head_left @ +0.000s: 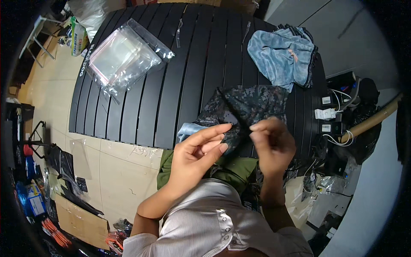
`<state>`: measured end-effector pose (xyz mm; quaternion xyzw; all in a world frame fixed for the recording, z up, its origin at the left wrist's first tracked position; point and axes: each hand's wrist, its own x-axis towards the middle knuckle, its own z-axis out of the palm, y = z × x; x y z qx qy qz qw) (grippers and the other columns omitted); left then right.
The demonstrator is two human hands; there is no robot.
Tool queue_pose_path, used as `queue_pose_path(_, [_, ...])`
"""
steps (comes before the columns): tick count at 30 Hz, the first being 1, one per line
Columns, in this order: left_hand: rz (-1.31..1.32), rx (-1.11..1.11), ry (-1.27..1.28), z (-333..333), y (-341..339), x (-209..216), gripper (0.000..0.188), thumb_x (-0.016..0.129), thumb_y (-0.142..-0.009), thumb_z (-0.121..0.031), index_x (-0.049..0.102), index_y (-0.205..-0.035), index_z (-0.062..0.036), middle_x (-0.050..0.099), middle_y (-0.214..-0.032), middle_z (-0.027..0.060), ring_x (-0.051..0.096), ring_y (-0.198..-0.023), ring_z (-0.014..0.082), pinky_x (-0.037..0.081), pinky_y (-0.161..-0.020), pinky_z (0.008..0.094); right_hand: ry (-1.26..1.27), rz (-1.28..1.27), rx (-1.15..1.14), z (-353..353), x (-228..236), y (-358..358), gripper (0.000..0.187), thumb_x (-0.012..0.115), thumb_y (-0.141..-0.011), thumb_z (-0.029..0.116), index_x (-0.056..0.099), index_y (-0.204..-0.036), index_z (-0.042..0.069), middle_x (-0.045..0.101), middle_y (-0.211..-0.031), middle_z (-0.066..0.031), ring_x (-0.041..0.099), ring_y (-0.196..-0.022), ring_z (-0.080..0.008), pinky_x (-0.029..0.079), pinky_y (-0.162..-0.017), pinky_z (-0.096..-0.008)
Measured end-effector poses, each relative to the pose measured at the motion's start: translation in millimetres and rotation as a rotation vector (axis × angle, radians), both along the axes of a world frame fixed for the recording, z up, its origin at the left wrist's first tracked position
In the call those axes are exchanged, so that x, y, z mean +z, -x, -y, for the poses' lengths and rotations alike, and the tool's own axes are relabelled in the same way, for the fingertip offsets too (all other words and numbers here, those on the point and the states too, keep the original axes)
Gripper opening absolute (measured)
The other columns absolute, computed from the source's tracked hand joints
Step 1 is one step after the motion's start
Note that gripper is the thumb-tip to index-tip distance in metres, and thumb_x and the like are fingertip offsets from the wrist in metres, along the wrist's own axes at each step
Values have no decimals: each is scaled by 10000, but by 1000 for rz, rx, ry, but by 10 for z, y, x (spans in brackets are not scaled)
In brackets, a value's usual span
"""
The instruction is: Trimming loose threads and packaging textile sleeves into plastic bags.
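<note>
My left hand (198,152) is at the table's near edge, index finger and thumb stretched out and apart, with no grip visible between them. To its right, my right hand (274,147) is blurred by motion, its thumb and fingers pinched on a thin black cord (233,110). That cord slants up and to the left, smeared, so its far end is unclear. Beneath both hands lies a dark camouflage-patterned cloth (261,100), partly over the table edge. A bit of light blue fabric (190,129) sticks out beside my left hand.
The black slatted table (169,100) carries a stack of clear plastic bags (126,58) at the far left. A crumpled blue velvety cloth piece (280,53) with dark trim lies at the far right. White chargers and cables (327,114) crowd the right edge. Cardboard (81,218) lies on the floor.
</note>
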<state>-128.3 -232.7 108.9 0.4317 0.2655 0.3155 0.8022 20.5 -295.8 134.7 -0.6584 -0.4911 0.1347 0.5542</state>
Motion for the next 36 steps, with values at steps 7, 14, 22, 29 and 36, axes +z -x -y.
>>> queue_pose_path(7, [55,-30,-1,6,-32,38,341,553,-829,52,522,-1168,31,606,-1051,86,566,-963,99,434,-856,206,-89,394,92,-62,-153,-24,167,711,-691,42,608,-822,42,445,-579,-8,406,-478,-92,312,-439,-219])
queue_pose_path(14, [-8,-39,28,-1,-48,-1,367,596,-781,74,532,-1142,55,620,-1001,97,588,-903,116,468,-815,231,-66,156,124,-61,-155,-6,78,629,-776,15,554,-755,21,478,-598,-10,374,-506,-51,275,-458,-196])
queue_pose_path(22, [-62,-82,-96,-86,-83,4,220,652,-769,2,635,-988,9,604,-975,59,530,-903,73,424,-780,196,26,-114,113,2,-26,79,76,591,-796,5,528,-752,11,473,-614,7,373,-546,-47,277,-491,-191])
queue_pose_path(29, [-30,-61,-297,-133,-115,14,149,666,-752,-24,670,-901,-9,629,-936,83,561,-937,157,432,-819,265,-92,-395,148,44,-67,92,54,533,-828,26,491,-810,-3,463,-699,-31,397,-615,-86,287,-535,-202])
queue_pose_path(36, [-75,-44,-189,-150,-74,97,155,654,-758,1,667,-913,2,634,-886,74,564,-816,117,436,-712,221,299,-7,118,260,49,-248,390,630,-754,350,476,-837,2,402,-631,-22,393,-555,-92,299,-497,-217])
